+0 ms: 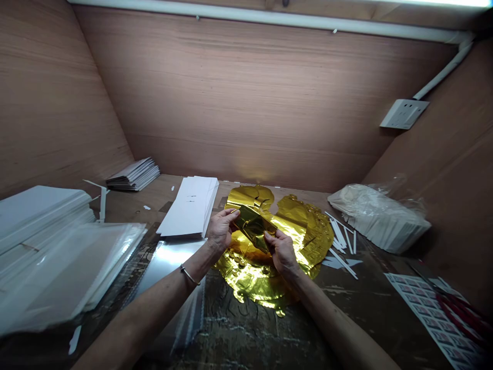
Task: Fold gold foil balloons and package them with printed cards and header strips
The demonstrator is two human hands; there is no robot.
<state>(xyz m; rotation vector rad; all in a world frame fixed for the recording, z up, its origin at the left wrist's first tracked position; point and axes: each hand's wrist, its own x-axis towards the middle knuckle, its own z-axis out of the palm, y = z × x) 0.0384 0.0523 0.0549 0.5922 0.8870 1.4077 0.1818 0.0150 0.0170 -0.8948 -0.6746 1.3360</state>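
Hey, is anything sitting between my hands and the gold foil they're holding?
Nothing visible does. Your left hand and right hand are both directly on the gathered gold foil, with no object between them and it. More gold foil lies spread out underneath.

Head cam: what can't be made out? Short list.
Head view only:
- Folded gold foil: parts hidden by the left hand and right hand.
- Printed label sheet: print too small to read.
- Red item: cut off by the right edge; kind unclear.
- Bagged white stack: plastic hides the contents.
- White stack: cut off by the left edge.
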